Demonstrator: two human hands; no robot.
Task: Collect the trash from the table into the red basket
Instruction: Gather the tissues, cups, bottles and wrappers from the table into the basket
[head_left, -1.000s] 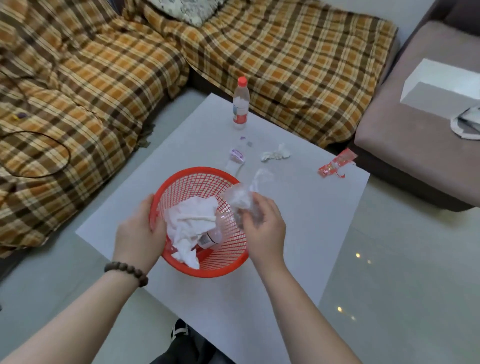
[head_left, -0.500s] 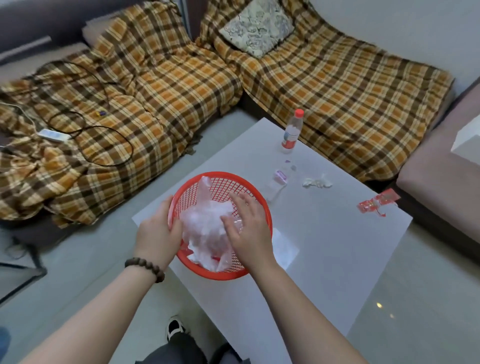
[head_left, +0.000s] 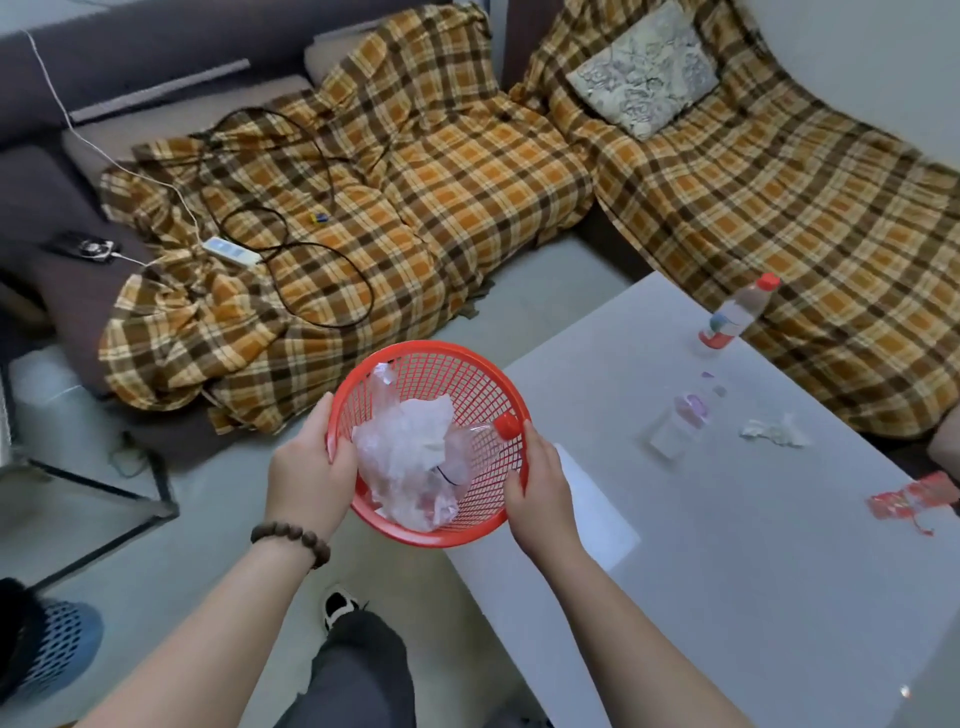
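You hold the red basket (head_left: 470, 379) by its rim at the table's (head_left: 753, 545) corner, left hand (head_left: 306, 467) and right hand (head_left: 540, 486) fingers clamped; it's light, stiff mesh, contents loose and crumply.

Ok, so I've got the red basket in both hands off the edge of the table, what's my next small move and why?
Probably set the red basket back on the table. Both the left hand and right hand grip its rim, so neither can pick anything up, and a crumpled tissue, a red wrapper and a small plastic cup lie uncollected there.
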